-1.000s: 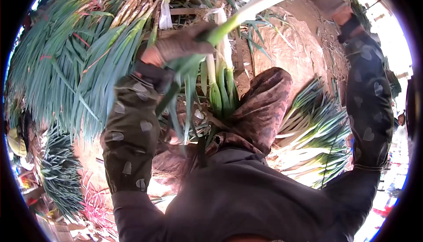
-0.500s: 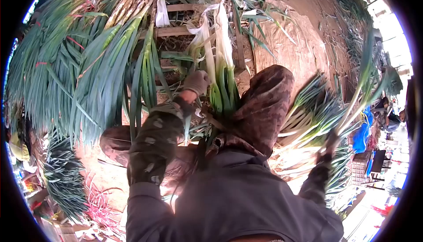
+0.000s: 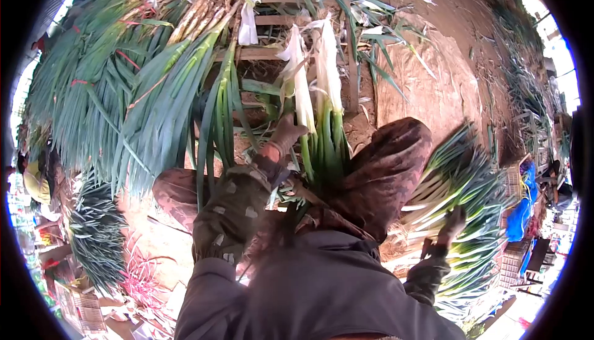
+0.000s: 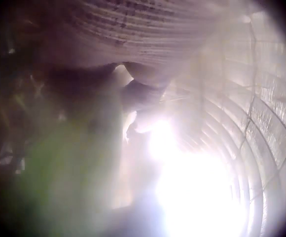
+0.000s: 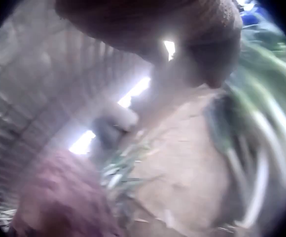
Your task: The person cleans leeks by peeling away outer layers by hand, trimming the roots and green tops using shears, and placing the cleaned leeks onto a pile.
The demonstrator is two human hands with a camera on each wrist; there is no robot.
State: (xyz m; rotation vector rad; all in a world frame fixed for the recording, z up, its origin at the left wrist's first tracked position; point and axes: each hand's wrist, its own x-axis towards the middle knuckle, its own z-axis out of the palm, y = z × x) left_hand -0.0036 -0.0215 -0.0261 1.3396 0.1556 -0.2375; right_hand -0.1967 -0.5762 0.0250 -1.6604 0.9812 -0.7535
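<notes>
In the head view, my gloved left hand (image 3: 286, 134) is low between the legs, its fingertips right beside the pale stalk of a large green onion (image 3: 307, 108). Thumb and fingers look spread rather than curled round it. More peeled green onions (image 3: 331, 92) stand close by on the right, white ends up. My right hand (image 3: 455, 221), also gloved, hangs over a pile of peeled green onions (image 3: 458, 176) beside the right knee, with nothing visible in it. The right wrist view shows the blurred fingers (image 5: 217, 64) bent loosely, white stalks (image 5: 261, 182) beyond. Glare washes out the left wrist view.
Unpeeled green onions (image 3: 124, 111) form a large heap at the left. Behind the upright stalks is a slatted wooden frame (image 3: 266, 21). A brown sheet (image 3: 427, 74) lies beyond the right knee (image 3: 396, 154). Pink ties (image 3: 142, 272) are scattered lower left.
Both hands were raised with a green onion stretched between them. The right hand carried green onions down to the right pile and let go; the left hand dropped back beside the upright stalks.
</notes>
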